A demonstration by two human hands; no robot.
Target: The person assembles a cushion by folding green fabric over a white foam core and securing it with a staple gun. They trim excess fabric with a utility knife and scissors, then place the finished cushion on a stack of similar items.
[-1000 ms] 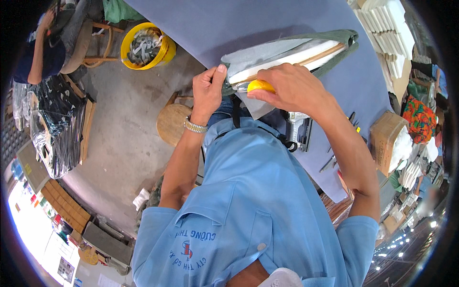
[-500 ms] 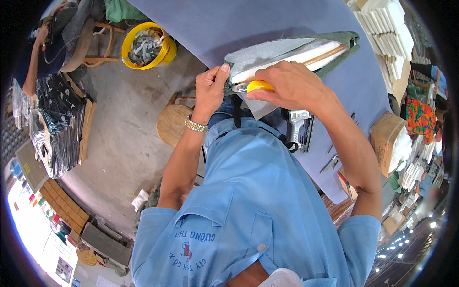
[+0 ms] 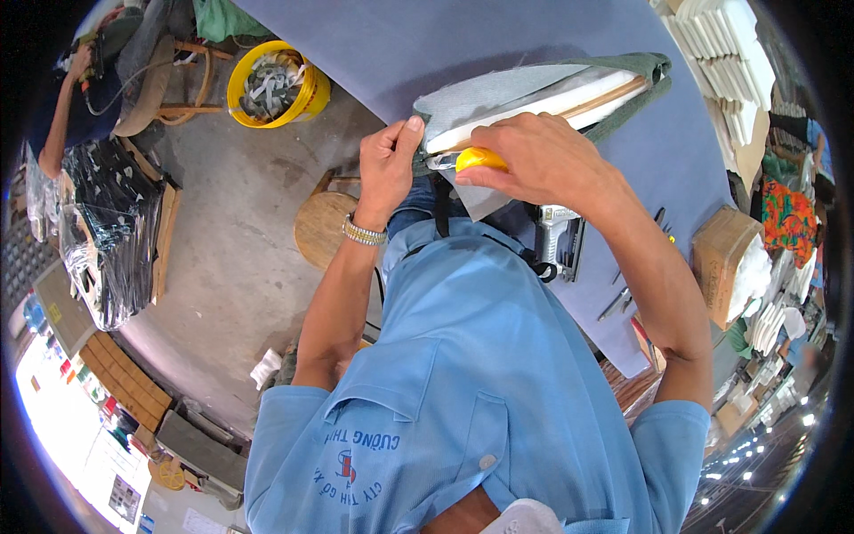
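Clearly, both hands are busy at the near-left end of a long cushion (image 3: 511, 89), which sits at the table's near edge, in front of the person's waist. Its green cloth (image 3: 628, 111) gapes open along the side, showing white foam (image 3: 476, 131) and a thin strip of wood (image 3: 605, 100).

The left hand (image 3: 389, 169) is closed, thumb on top, pinching the cloth at the cushion's corner. The right hand (image 3: 547, 156) is curled around a yellow-handled tool (image 3: 481, 160), whose metal end points toward the left hand; I cannot tell whether its tip touches the cushion.

A staple gun (image 3: 556, 236) lies on the blue-grey table (image 3: 658, 169), just beside the person's waist, with pliers (image 3: 614, 303) farther right. Beyond them is a cardboard box (image 3: 714, 267) with white stuffing. On the left, a round stool (image 3: 325, 230) and a yellow bucket (image 3: 316, 98) of scraps stand on the floor. At the upper left, 1 co-worker's arm (image 3: 60, 129) is in view.
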